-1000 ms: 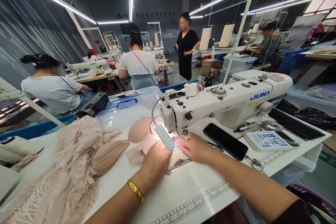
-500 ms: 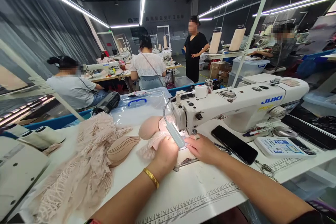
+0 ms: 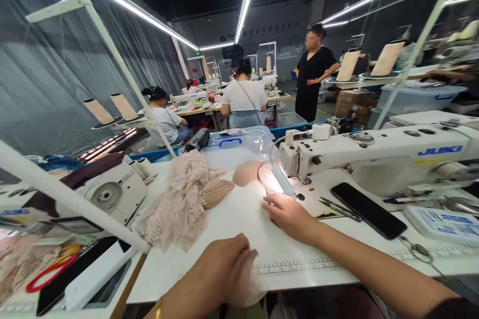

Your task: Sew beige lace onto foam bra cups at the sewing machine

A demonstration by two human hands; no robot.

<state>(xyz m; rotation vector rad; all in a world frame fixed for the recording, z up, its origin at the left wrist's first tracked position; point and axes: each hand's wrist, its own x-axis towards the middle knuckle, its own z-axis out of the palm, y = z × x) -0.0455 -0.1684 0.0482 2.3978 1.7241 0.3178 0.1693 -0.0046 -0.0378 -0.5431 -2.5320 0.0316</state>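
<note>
Fabric (image 3: 245, 284), a pale pink piece, sits bunched in the left hand (image 3: 220, 274) at the near edge of the tabletop (image 3: 239, 224), the fingers clenched around it. Just beyond, the right hand (image 3: 288, 214) lies flat and released on the tabletop under the small lamp (image 3: 282, 182) of the white sewing machine (image 3: 374, 152), its fingertips near the needle area; whether it pins anything down cannot be told. To the right of that hand lie scissors (image 3: 339, 207) and a black phone (image 3: 368, 209). Toward the left edge a heap of pink lace (image 3: 179, 199) rests beside a stack of beige cups (image 3: 217, 192), with one rounded cup (image 3: 247, 173) further back near the machine head. A clear plastic bin (image 3: 239, 144) stands at the far edge. Beyond, other people sit at machines and one person in black (image 3: 312, 79) stands.
</note>
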